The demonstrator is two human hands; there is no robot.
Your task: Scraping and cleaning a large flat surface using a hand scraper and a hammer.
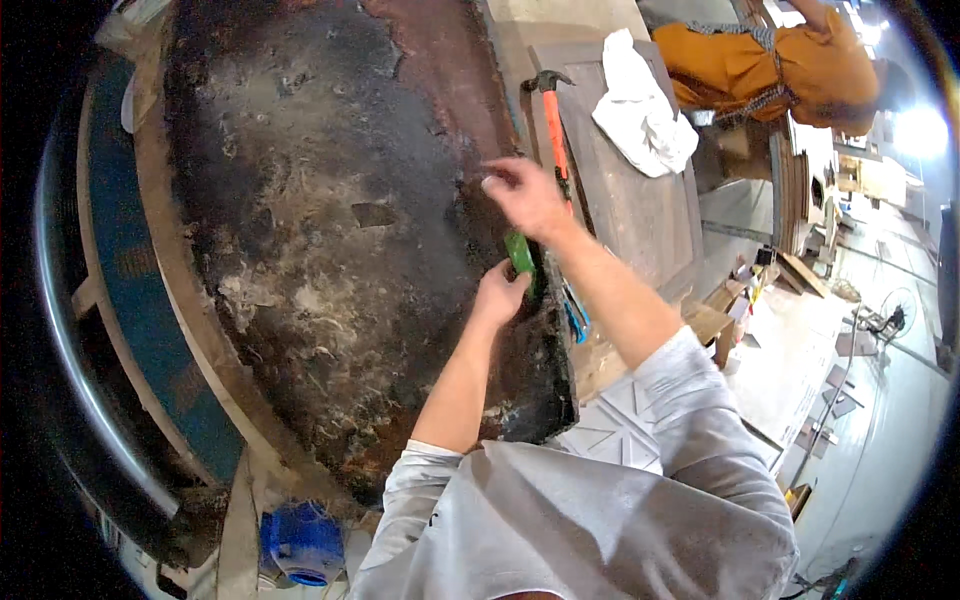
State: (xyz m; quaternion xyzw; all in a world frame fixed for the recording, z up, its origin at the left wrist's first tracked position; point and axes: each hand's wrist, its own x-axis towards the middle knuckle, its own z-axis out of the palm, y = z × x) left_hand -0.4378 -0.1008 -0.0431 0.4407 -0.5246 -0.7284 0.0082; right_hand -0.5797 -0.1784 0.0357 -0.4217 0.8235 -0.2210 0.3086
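Observation:
A large, dark, scuffed slab [330,230] with black, brown and reddish patches lies in front of me. Over its right edge, my left hand [500,295] is closed on a small green flat piece [519,252], whose exact kind I cannot make out. Just beyond it, my right hand [530,200] hovers above the same edge, thumb and index finger apart, and nothing shows between them. An orange-handled hammer [553,120] lies right beside this hand, its dark head pointing away. Part of its handle is hidden behind the hand.
A white cloth [645,110] rests on a grey-brown wooden panel [640,215] to the right. Blue-handled tools [576,315] lie by the slab's edge. A blue container [303,545] stands at lower left. Another person in orange clothing [770,65] is at upper right, near stacked boards [797,180].

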